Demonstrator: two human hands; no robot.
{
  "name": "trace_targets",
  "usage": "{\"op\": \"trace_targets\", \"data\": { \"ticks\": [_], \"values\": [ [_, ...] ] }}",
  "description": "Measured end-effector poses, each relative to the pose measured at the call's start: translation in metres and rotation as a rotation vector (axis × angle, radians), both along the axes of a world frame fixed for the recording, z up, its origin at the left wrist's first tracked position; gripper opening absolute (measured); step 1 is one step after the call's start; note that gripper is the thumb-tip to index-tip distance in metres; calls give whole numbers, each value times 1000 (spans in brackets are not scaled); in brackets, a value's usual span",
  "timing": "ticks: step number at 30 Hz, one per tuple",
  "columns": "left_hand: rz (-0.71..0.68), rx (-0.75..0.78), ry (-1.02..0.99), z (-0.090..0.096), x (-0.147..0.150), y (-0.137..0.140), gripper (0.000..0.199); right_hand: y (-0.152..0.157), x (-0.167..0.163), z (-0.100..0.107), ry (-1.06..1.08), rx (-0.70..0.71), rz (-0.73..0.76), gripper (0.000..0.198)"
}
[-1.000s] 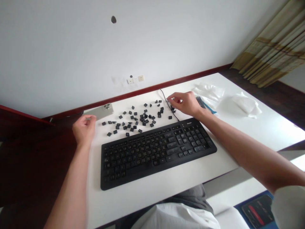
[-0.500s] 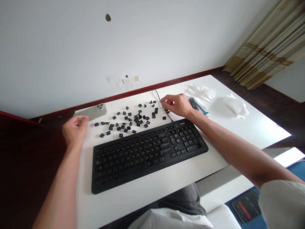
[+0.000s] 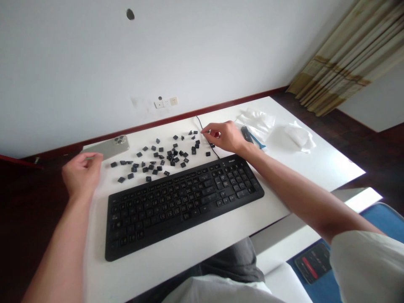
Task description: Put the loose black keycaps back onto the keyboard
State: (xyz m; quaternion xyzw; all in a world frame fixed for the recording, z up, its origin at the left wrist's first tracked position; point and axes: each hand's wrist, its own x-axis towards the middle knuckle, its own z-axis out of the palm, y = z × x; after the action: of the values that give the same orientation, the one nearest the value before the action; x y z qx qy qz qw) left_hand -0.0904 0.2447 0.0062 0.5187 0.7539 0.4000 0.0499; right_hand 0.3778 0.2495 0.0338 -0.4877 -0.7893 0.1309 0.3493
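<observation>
A black keyboard (image 3: 183, 210) lies on the white table, its lower left part showing flat gaps among the keys. Behind it many small black keycaps (image 3: 172, 158) are scattered. My right hand (image 3: 225, 136) hovers past the keyboard's far edge by the cable (image 3: 198, 122), thumb and index fingertips pinched together; anything between them is too small to make out. My left hand (image 3: 82, 170) is closed with curled fingers at the table's left edge, beside a grey phone (image 3: 110, 146) lying face down. The inside of that hand is hidden.
Right of my right hand lie a dark tool with a blue piece (image 3: 257, 141), a clear plastic bag (image 3: 257, 122) and a crumpled white wrapper (image 3: 301, 136). Below the table, a second phone (image 3: 312, 263) with a lit screen rests on a blue seat. A wall stands behind.
The camera has turned slightly right, so everything sits further left in view. Both hands keep nearly the same places over the table, with fingers still closed.
</observation>
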Motion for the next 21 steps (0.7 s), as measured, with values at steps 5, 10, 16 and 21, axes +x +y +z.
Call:
{"op": "trace_targets", "data": {
  "ticks": [5, 10, 16, 21],
  "values": [
    [17, -5, -2, -1, 1, 1, 43, -1, -2, 1, -1, -22, 6, 25],
    [13, -6, 20, -5, -5, 4, 44, 0, 0, 1, 7, -24, 11, 25],
    [4, 6, 12, -8, -8, 4, 43, 4, 2, -5, 40, -27, 15, 25],
    [-2, 8, 24, -7, -9, 3, 44, 6, 2, -10, 110, -79, 33, 26]
  ]
}}
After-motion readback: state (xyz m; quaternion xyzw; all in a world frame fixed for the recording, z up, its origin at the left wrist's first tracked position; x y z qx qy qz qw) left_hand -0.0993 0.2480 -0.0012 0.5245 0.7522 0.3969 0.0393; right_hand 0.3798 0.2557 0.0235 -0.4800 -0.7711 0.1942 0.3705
